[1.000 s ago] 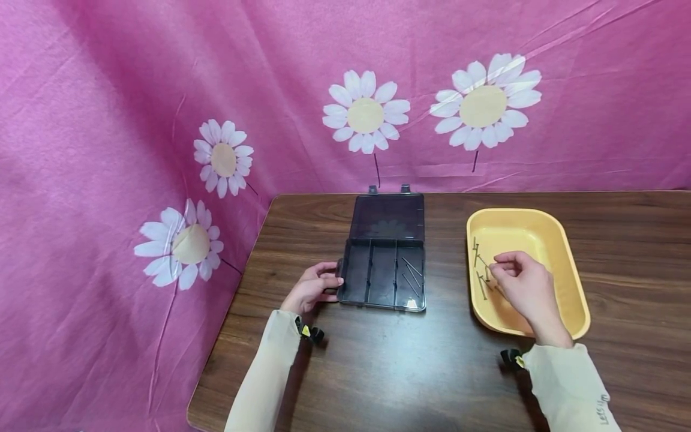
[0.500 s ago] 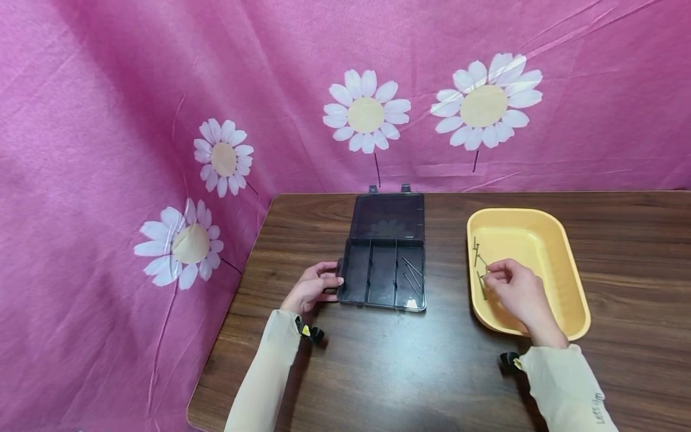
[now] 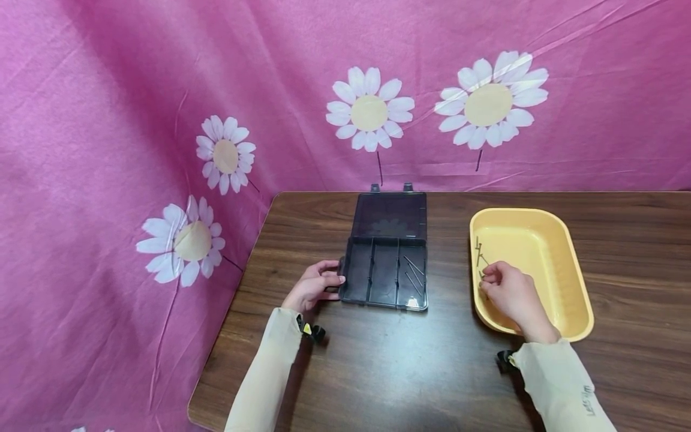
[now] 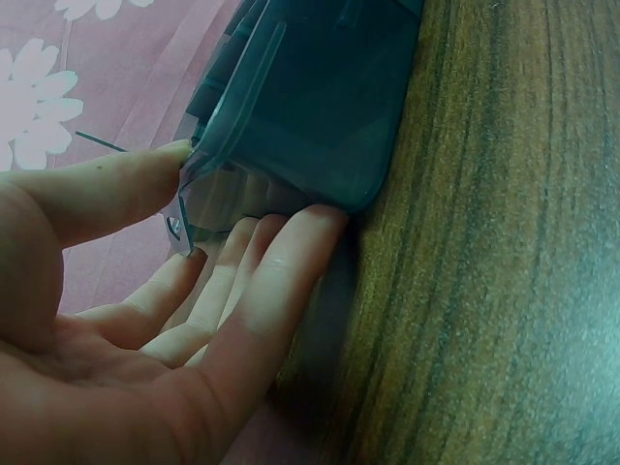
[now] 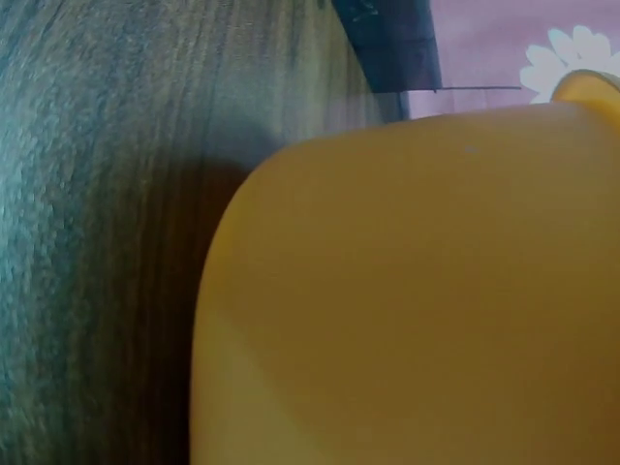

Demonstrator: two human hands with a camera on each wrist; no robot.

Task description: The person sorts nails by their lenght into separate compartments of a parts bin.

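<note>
My left hand (image 3: 312, 287) grips the left end of a dark, see-through divided case (image 3: 384, 279). In the left wrist view the thumb lies on the upper edge of the case (image 4: 310, 126), and fingers are under its end. Several nails (image 3: 414, 265) lie in the right compartment. My right hand (image 3: 513, 295) reaches into a yellow tray (image 3: 547, 264), fingertips drawn together at the nails (image 3: 478, 257) along its left side. Those fingertips partly cover the nails, so whether one is pinched cannot be seen. Only the tray's outer wall (image 5: 407, 291) fills the right wrist view.
The case's lid (image 3: 390, 216) is folded back flat behind it, with its latches at the table's rear edge. A brown wooden table (image 3: 410, 372) carries everything. Behind and to the left hangs a pink cloth (image 3: 286, 90) with printed daisies.
My right hand has moved slightly left and lower in the tray, its fingertips now over nails that showed before. The left hand and the case stay put. The view has shifted a little.
</note>
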